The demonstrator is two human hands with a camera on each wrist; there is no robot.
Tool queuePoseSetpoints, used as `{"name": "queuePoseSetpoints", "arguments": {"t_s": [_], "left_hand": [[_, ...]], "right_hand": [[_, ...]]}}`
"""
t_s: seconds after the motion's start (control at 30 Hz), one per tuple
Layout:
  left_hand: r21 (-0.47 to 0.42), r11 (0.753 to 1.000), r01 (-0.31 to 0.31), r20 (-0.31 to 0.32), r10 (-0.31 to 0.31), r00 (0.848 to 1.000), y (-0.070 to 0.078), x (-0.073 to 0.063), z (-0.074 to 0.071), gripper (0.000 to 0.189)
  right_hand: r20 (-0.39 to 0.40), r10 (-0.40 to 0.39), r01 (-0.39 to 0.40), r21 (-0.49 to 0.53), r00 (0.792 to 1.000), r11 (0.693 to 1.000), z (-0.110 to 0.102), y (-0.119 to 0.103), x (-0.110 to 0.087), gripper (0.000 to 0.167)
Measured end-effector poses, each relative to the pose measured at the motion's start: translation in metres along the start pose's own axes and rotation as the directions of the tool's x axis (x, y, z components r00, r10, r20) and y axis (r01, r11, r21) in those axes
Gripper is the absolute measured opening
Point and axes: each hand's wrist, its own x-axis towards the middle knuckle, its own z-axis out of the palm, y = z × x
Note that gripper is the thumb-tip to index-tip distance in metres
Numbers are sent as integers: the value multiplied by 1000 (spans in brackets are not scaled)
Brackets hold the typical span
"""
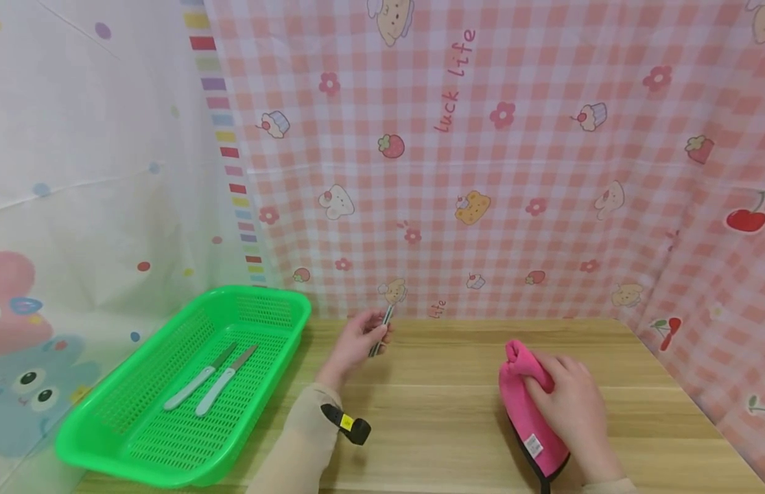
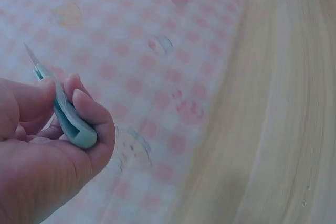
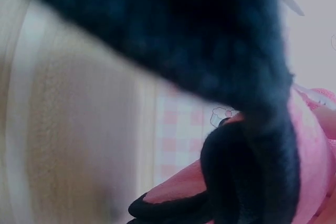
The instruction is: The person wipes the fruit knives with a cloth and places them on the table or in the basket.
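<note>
My left hand pinches a small knife above the table, its blade tilted upward. The left wrist view shows the knife's pale green handle between thumb and curled fingers, with a long slot along it. On the right, my right hand grips a pink cloth item with black edging and a white label. Its folded top bulges out past the thumb. In the right wrist view, the blurred black edging fills much of the picture and hides most of the hand.
A green plastic basket stands at the left; two pale-handled knives lie side by side in it. The wooden table runs back to a pink checked curtain. A black strap sits around the left sleeve.
</note>
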Motion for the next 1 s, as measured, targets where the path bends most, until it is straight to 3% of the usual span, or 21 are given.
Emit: {"name": "queuePoseSetpoints", "arguments": {"t_s": [0.17,0.27,0.4,0.67,0.83,1.0], "left_hand": [[-270,962,32,84,-10,996,12,-9,8,30],[-339,940,37,148,14,989,16,-16,11,25],[-392,917,72,250,31,968,14,-26,15,22],[-488,855,175,415,51,909,5,-41,20,24],[-494,852,173,488,107,866,3,-50,23,29],[-492,851,182,560,149,815,2,-58,28,29]], "right_hand": [[-8,-1,1,0,1000,1000,0,-1,0,37],[-39,-19,19,8,999,1000,0,-4,0,37],[-109,-75,80,41,991,996,2,-11,1,36],[-217,-226,253,108,950,961,8,-28,3,39],[-273,-306,347,116,912,931,11,-44,4,41],[-245,-330,373,156,912,915,16,-62,6,35]]}}
